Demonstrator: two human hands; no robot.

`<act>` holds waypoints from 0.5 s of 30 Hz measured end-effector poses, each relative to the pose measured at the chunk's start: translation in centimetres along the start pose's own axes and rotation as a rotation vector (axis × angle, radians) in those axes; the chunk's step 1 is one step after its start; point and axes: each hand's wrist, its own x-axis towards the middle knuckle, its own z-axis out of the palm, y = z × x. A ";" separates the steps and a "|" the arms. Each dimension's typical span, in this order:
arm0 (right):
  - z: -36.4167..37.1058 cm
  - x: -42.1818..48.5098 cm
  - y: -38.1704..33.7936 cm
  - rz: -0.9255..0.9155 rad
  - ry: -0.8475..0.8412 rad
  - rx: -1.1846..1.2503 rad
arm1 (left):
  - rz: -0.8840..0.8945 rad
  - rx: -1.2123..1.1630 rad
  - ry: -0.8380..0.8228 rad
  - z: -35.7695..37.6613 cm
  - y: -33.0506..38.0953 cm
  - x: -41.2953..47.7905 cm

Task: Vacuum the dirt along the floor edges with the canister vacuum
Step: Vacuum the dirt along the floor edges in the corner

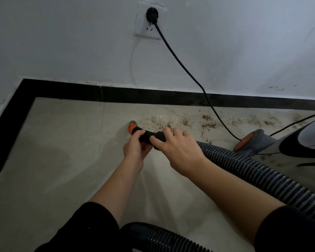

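Note:
Both hands hold the black vacuum handle (pixel 148 136), which ends in an orange collar and a grey nozzle tip (pixel 133 123) resting on the tiled floor. My left hand (pixel 136 148) grips the handle just behind the collar. My right hand (pixel 178 150) wraps the rear of the handle where the ribbed grey hose (pixel 244 166) joins. Brown dirt (pixel 189 121) is scattered along the floor by the black baseboard (pixel 153 96), to the right of the nozzle. The canister vacuum (pixel 287 140) sits at the right edge.
A black power cord (pixel 187 71) runs from a plug in the wall socket (pixel 150 20) down to the floor beside the canister. A loop of hose (pixel 158 237) lies near the bottom. The room corner is at the left.

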 end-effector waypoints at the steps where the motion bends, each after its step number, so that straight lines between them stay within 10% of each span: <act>1: 0.1 -0.2 0.2 0.007 -0.001 -0.008 | -0.004 0.000 -0.007 0.3 -0.2 -0.1; 15: 0.8 -3.3 2.8 0.064 -0.020 -0.023 | -0.048 0.036 -0.058 3.2 -3.4 -0.9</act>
